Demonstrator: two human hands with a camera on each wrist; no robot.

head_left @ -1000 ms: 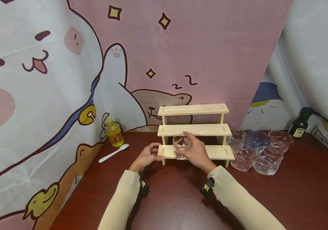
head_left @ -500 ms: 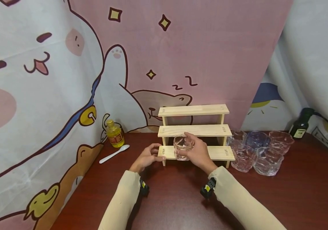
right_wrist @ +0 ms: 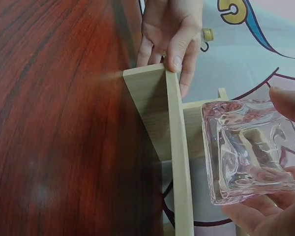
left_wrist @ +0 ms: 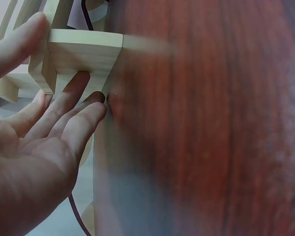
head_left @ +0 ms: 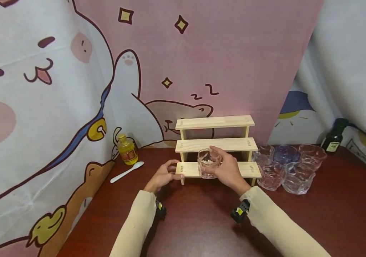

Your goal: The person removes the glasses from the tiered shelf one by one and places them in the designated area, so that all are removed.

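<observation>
A three-tier wooden shelf stands on the table in the head view. At its left end my left hand holds the lowest board; in the left wrist view the thumb lies on the board and the fingers reach beneath, by the side support. My right hand grips a clear, faintly pink drinking glass in front of the lowest tier. The right wrist view shows this glass between thumb and fingers, with a small gap between its base and the lowest board.
Several clear, pink and blue glasses cluster right of the shelf. A dark green bottle stands behind them at the far right. A yellow bottle and a white spoon are at left. Printed cloth hangs behind.
My right hand has shifted slightly to the right along the lowest tier, carrying the glass. My left hand stays at the shelf's left end.
</observation>
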